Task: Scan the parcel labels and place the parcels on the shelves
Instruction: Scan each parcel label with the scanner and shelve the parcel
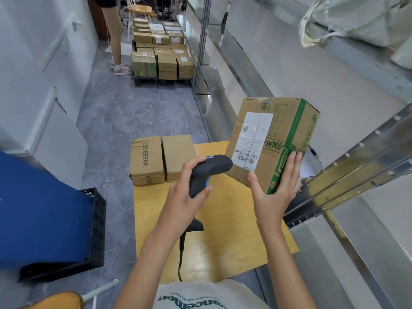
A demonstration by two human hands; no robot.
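Observation:
A brown cardboard parcel (pixel 287 130) with green print is held tilted above the yellow table (pixel 223 253). My right hand (pixel 276 192) grips its lower right corner, thumb on the front face and fingers along the side. A white shipping label (pixel 254 137) with a barcode faces me. My left hand (pixel 185 192) grips a black handheld scanner (pixel 209 170), whose head points at the label's barcode from just to its left. The scanner's cable hangs down over the table.
Two brown boxes (pixel 160 159) stand on the table's far left edge. Metal shelving (pixel 345 175) runs along the right. A pallet of several boxes (pixel 160 56) sits farther down the aisle beside a standing person (pixel 116 41). A black crate (pixel 95 230) with blue cloth sits at left.

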